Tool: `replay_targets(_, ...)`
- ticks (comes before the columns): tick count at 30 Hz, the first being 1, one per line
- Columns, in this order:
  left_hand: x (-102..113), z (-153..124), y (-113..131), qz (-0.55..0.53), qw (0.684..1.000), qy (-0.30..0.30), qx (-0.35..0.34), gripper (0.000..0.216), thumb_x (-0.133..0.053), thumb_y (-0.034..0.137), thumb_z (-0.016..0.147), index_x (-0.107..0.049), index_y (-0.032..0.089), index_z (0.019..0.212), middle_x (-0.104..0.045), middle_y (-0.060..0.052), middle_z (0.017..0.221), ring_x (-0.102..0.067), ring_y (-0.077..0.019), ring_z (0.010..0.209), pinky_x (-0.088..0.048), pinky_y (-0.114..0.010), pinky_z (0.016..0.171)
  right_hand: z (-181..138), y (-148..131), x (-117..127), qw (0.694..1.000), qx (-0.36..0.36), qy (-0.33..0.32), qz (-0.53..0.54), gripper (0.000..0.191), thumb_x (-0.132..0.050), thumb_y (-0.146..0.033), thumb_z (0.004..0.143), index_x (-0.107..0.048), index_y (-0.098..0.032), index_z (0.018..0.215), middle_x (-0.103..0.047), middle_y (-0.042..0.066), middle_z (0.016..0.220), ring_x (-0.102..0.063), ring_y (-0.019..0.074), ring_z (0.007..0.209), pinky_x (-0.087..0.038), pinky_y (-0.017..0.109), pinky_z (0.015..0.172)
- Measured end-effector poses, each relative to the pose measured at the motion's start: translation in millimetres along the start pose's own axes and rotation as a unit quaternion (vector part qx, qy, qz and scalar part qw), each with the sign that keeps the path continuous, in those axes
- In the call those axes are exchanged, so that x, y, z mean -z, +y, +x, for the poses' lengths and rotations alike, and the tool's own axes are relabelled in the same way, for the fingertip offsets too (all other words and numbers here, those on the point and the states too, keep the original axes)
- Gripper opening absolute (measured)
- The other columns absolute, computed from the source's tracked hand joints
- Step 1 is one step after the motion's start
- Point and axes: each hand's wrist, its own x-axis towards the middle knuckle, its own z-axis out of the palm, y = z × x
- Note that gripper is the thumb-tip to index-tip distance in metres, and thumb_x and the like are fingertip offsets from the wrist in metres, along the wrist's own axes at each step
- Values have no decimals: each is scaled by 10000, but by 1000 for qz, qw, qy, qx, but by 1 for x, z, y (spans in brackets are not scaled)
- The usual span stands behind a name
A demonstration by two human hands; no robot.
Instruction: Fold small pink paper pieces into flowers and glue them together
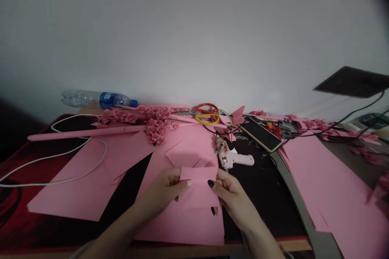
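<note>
Both of my hands hold a small folded piece of pink paper (pixel 199 184) low over the desk, near its front edge. My left hand (pixel 162 192) pinches the paper's left edge between thumb and fingers. My right hand (pixel 231 196), with dark nails, grips its right edge, thumb on top. Larger pink sheets (pixel 91 178) lie flat under and around the piece.
A pink glue gun (pixel 232 157) lies just behind my right hand. Further back are scissors with red and yellow handles (pixel 203 114), a phone (pixel 261 134), several pink paper roses (pixel 152 123), a long rolled pink tube (pixel 85 132), a lying water bottle (pixel 97 99) and a white cable (pixel 69 162).
</note>
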Motion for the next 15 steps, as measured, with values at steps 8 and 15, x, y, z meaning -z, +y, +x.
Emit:
replay_targets(8, -18, -5, 6, -24, 997, 72, 16, 339, -614, 469, 776, -717, 177, 914, -630, -23, 714, -514, -172, 672, -403, -244, 577, -3, 4, -7, 994, 25, 94, 43, 245, -772, -408, 792, -706, -172, 793, -567, -11, 643, -462, 101, 540, -412, 197, 504)
replay_targets(15, -12, -1, 7, -25, 999, 40, 7, 324, -607, 463, 808, -695, 169, 913, -579, 11, 680, -443, -128, 593, -358, -227, 553, -1, 4, -6, 997, 15, 69, 37, 323, -745, -463, 809, -736, -188, 977, -612, 3, 647, -480, 114, 504, -444, 218, 457)
